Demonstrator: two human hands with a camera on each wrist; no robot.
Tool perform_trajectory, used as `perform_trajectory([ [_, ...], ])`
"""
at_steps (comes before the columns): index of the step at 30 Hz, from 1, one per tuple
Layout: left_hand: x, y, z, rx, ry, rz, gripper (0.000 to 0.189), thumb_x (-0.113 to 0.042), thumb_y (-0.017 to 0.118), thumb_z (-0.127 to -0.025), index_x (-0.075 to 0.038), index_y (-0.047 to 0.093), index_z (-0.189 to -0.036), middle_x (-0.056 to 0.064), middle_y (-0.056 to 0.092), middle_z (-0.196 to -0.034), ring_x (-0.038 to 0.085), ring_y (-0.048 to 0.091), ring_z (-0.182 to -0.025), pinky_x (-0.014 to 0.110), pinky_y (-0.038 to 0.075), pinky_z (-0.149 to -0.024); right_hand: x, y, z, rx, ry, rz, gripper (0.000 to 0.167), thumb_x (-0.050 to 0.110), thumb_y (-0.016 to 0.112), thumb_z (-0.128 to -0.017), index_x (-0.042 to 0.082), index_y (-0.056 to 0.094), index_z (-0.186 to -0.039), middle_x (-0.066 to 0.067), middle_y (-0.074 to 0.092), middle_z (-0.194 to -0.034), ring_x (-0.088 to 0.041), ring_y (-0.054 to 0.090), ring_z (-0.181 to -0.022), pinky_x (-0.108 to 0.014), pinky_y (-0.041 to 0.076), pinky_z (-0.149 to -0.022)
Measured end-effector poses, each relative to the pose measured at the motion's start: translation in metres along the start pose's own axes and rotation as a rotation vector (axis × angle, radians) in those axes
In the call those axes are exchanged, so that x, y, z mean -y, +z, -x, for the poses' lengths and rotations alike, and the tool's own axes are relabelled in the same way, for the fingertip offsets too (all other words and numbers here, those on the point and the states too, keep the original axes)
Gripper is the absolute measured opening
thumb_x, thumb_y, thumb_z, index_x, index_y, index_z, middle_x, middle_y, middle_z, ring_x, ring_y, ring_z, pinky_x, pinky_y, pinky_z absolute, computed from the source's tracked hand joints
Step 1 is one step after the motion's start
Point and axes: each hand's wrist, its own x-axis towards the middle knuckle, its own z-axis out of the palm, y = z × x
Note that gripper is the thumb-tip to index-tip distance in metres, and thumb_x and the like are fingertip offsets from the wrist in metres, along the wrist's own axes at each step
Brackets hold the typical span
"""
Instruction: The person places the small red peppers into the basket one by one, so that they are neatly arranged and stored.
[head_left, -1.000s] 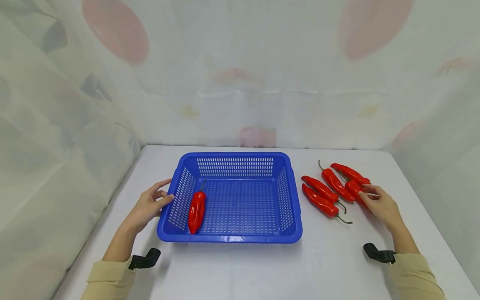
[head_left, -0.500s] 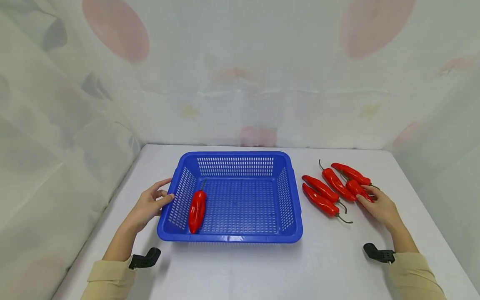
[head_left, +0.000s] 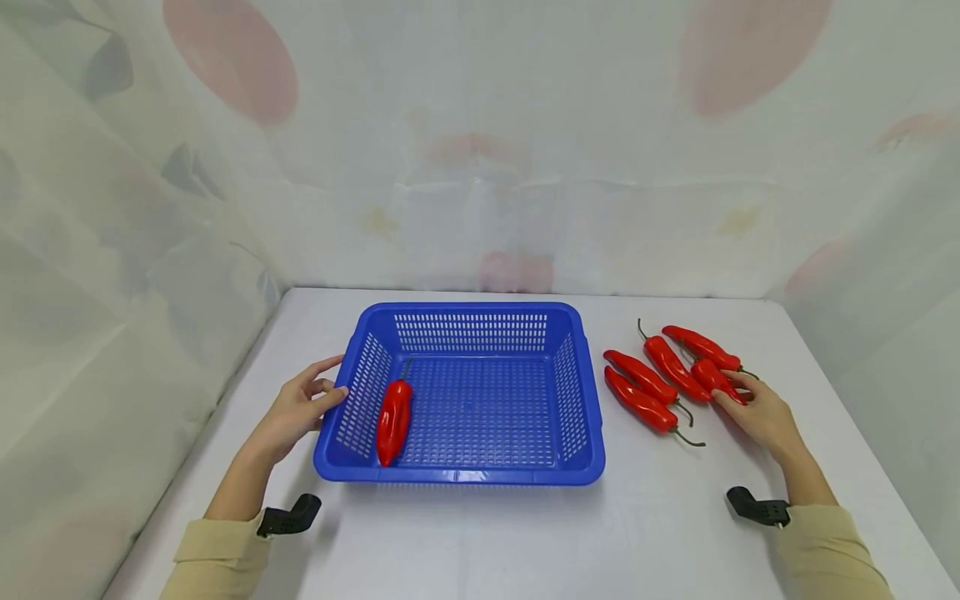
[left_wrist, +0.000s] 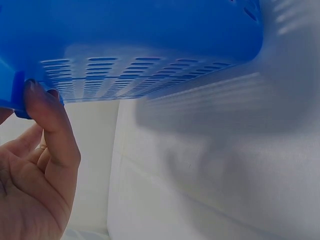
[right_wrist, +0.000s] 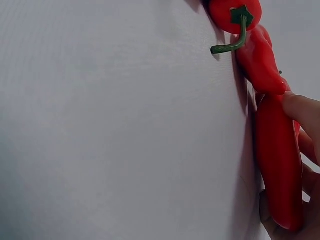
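Observation:
A blue plastic basket (head_left: pixel 480 477) with slotted walls stands on the white table. My left hand (head_left: pixel 298 410) holds its left rim, the thumb at the rim's top; in the left wrist view a bent finger (left_wrist: pixel 59 127) hooks at the rim. Inside the basket, along the left wall, lies one red chili pepper (head_left: pixel 393 425) with its stem pointing away. On the right, my right hand (head_left: pixel 763 421) grips another red chili pepper (right_wrist: pixel 279 160) between thumb and fingers, low against the table. This pepper's stem end reaches in among the other loose peppers.
Several more red peppers lie beside the basket on the right, among them a near one (head_left: pixel 641 402), a middle one (head_left: pixel 675 367) and a far one (head_left: pixel 701 346). Patterned cloth (head_left: pixel 465 208) hangs behind the table (head_left: pixel 525 542) and at both sides.
My right hand has shifted slightly left and its fingers have settled round the pepper, whose lower end now shows between thumb and fingers. My left hand and the basket stay put.

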Motion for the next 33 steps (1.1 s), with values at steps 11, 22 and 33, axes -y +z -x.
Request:
perform_trajectory([
  [11,-0.002,0.000,0.000,0.005,-0.003,0.002,0.064,-0.024,0.059,-0.091,-0.015,0.026,-0.145,0.022,0.053,-0.098,0.021,0.065,-0.074,0.038,0.057,-0.064,0.009,-0.007,0.003,-0.039,-0.044,0.004,0.063,0.041,0.051,-0.092,-0.002,0.038,-0.135,-0.030,0.041,-0.128,-0.045,0.041,-0.108,-0.056,0.048,-0.078],
  [22,0.000,-0.001,0.002,0.005,0.001,-0.002,0.064,-0.025,0.058,-0.091,-0.014,0.026,-0.145,0.022,0.053,-0.098,0.020,0.064,-0.074,0.037,0.057,-0.064,-0.014,0.003,-0.016,-0.141,-0.115,0.015,0.066,0.048,0.054,-0.087,0.008,0.039,-0.138,-0.022,0.047,-0.125,-0.038,0.045,-0.106,-0.041,0.054,-0.066],
  [33,0.000,0.000,0.001,0.003,0.003,-0.008,0.064,-0.025,0.058,-0.091,-0.014,0.025,-0.145,0.022,0.053,-0.098,0.020,0.065,-0.073,0.038,0.057,-0.063,-0.037,0.018,-0.048,-0.226,-0.204,0.021,0.064,0.053,0.056,-0.084,0.029,0.038,-0.140,-0.012,0.050,-0.122,-0.032,0.047,-0.103,-0.048,0.054,-0.067],
])
